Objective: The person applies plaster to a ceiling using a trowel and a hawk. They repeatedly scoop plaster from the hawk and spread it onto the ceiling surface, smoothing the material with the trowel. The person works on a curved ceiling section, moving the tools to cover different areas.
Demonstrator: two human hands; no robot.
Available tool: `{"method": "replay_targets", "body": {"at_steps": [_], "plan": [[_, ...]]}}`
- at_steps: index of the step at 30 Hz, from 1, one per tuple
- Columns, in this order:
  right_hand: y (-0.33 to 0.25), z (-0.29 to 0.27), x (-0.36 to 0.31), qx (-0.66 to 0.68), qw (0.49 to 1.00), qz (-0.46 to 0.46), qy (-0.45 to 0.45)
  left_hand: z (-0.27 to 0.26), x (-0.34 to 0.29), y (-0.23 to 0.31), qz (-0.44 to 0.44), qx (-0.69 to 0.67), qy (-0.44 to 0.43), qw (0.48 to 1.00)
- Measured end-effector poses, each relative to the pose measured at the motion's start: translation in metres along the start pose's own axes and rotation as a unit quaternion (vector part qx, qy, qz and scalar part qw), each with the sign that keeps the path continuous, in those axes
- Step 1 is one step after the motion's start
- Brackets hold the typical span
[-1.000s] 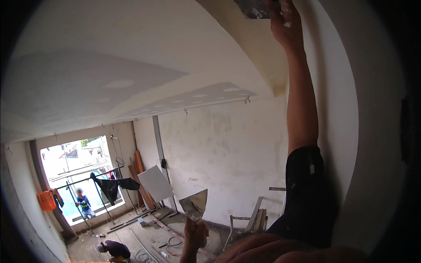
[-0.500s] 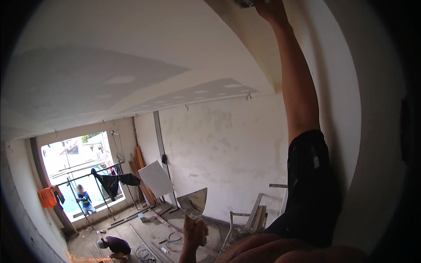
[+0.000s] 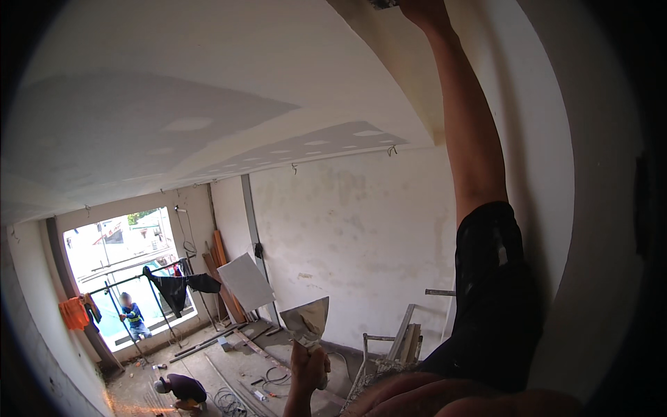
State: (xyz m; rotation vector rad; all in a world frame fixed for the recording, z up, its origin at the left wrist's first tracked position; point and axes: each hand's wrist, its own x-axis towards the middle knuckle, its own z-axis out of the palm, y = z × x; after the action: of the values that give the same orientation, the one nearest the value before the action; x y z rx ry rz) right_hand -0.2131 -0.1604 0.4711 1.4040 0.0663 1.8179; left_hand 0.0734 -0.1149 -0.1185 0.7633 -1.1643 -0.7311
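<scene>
My right arm reaches straight up along the wall corner, and my right hand (image 3: 420, 8) is at the very top edge, pressing a flat metal trowel (image 3: 381, 3) against the white ceiling (image 3: 208, 104); only a sliver of the tool shows. Low in the middle, my left hand (image 3: 309, 368) is shut on the handle of a wide putty knife (image 3: 307, 321), blade up, with grey filler on it.
A plastered wall (image 3: 361, 229) faces me. A white board (image 3: 244, 281) and timber lean by the far corner. One person (image 3: 179, 389) crouches on the littered floor; another (image 3: 130, 316) stands at the window railing hung with clothes. A metal frame (image 3: 403, 340) stands below right.
My right hand has slid further up and out along the ceiling, so the trowel is almost out of the picture. The left hand with the putty knife has stayed put.
</scene>
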Motion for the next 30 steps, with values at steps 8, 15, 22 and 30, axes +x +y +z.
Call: {"method": "replay_targets", "body": {"at_steps": [8,15,22,30], "plan": [[0.007,0.012,-0.001,0.004,1.000,-0.018,0.019,-0.003,0.004,0.000,-0.009,-0.004,0.002,1.000],[0.013,0.025,-0.003,-0.013,0.998,-0.033,0.048,-0.007,0.008,-0.007,-0.021,-0.018,0.004,1.000],[0.028,0.043,-0.007,-0.105,0.981,-0.108,0.124,-0.007,0.015,0.002,-0.020,-0.015,-0.005,1.000],[0.031,0.025,-0.022,-0.084,0.963,-0.121,0.228,-0.015,0.020,-0.016,0.105,0.238,-0.011,0.966]]}}
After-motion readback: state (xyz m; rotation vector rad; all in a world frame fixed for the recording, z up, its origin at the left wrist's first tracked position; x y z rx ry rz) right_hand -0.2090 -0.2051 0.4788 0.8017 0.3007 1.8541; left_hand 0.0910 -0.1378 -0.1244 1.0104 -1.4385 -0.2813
